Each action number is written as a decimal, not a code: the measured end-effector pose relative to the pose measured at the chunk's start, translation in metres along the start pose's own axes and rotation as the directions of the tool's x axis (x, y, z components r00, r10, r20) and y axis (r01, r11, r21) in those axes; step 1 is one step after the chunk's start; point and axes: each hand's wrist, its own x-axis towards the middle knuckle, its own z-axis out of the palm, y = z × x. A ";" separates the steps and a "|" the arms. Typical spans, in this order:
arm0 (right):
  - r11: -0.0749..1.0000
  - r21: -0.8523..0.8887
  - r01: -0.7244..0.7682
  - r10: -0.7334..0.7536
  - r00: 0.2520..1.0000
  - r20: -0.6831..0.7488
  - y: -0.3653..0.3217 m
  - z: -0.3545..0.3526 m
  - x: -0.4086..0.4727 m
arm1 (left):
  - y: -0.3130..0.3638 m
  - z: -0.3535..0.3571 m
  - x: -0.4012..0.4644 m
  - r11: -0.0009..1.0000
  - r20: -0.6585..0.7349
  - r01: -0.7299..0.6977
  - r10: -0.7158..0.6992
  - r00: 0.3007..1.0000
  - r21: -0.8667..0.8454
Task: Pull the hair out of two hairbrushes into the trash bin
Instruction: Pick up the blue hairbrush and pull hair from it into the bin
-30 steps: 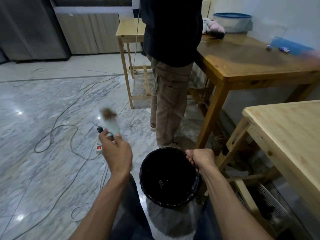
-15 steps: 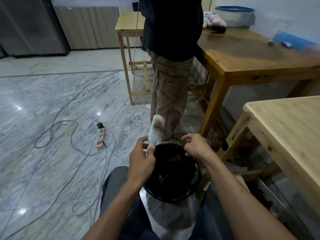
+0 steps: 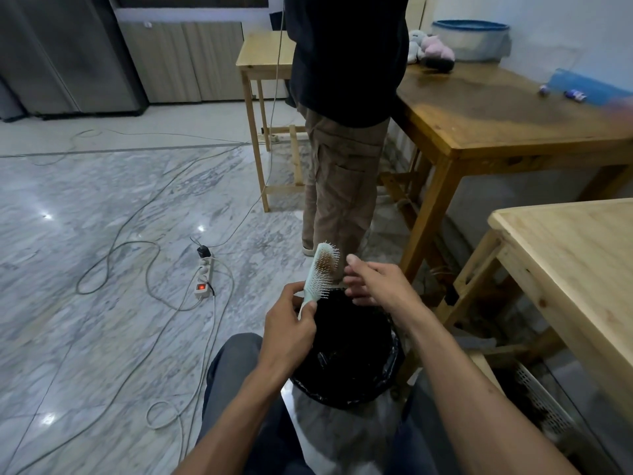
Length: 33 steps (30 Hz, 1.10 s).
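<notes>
Marble floor, cables far left. Bin (image 3: 342, 382) sits between the knees to catch hair. Left hand (image 3: 286, 332) grips the brush (image 3: 320, 272) handle over its far rim, hair clump facing right; right hand (image 3: 376, 282), fingers spread, empty, reaching in.

Above the trash bin (image 3: 346, 371) the mouth lay open, nothing across it. The hairbrush (image 3: 320, 272) stood upright at its far left rim, beside my right fingers (image 3: 352, 265). A standing person's legs (image 3: 339, 200) blocked the far side; a pale desk (image 3: 565, 269) closed off the right. Cables (image 3: 137, 255) crossed the open floor to the left.
</notes>
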 end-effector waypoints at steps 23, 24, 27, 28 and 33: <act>0.974 0.182 -0.132 0.141 0.989 -0.040 -0.004 0.005 -0.007 | 0.008 -0.008 0.004 1.000 -0.101 -0.013 0.014 0.995 0.013; 0.980 0.165 -0.108 0.114 0.993 -0.024 -0.005 0.005 -0.006 | 0.008 -0.006 0.003 0.999 -0.082 -0.031 0.032 0.996 0.021; 0.998 0.055 -0.020 0.015 0.997 0.076 -0.007 0.006 -0.004 | 0.009 -0.003 0.000 0.994 -0.040 -0.095 0.097 0.995 0.052; 0.999 0.039 0.024 -0.028 0.996 0.089 -0.008 0.008 -0.005 | 0.009 -0.001 -0.001 0.992 -0.025 -0.111 0.113 0.993 0.061; 0.996 0.030 0.087 -0.084 0.993 -0.088 0.002 0.009 0.001 | 0.006 0.001 -0.001 0.989 -0.083 -0.114 0.122 0.989 0.091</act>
